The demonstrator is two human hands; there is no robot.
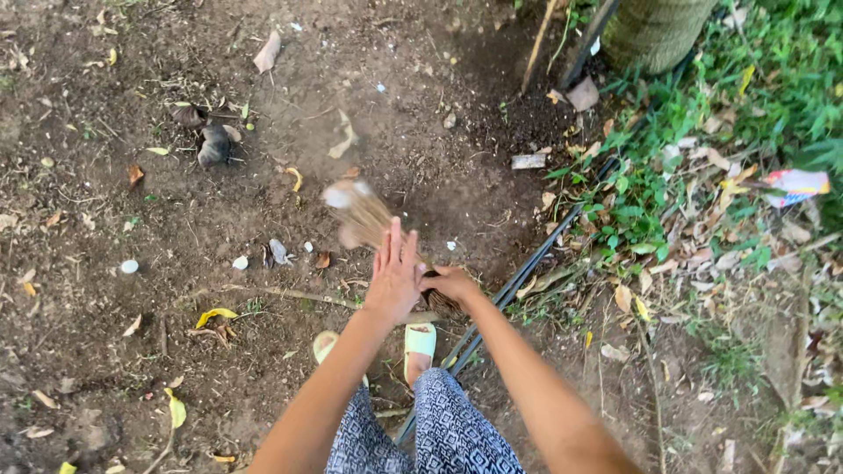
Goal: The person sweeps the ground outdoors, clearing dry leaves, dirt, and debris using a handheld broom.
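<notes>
The right hand (450, 283) was closed around the lower end of a bundle of thin sticks (362, 215), a sort of hand broom, whose upper end was blurred. The left hand (394, 276) lay flat and open, fingers straight and together, its palm against the side of the bundle just beside the right hand. The bundle slanted up and to the left from the two hands, over bare brown dirt (219, 351).

Just below the hands were the person's feet in pale green sandals (420, 339), and below those, patterned dark-and-white trousers (448, 430). A long thin twig (299, 295) lay on the dirt to the left of the hands, running almost under them. A dark rod or pipe (536, 259) passed diagonally just right of the hands, from near the trousers up toward a tree trunk (654, 31) at the top. Dry leaves and green weeds (694, 202) covered the ground well to the right of the hands. A dark husk-like lump (212, 145) sat on the dirt well up and left of the bundle.
</notes>
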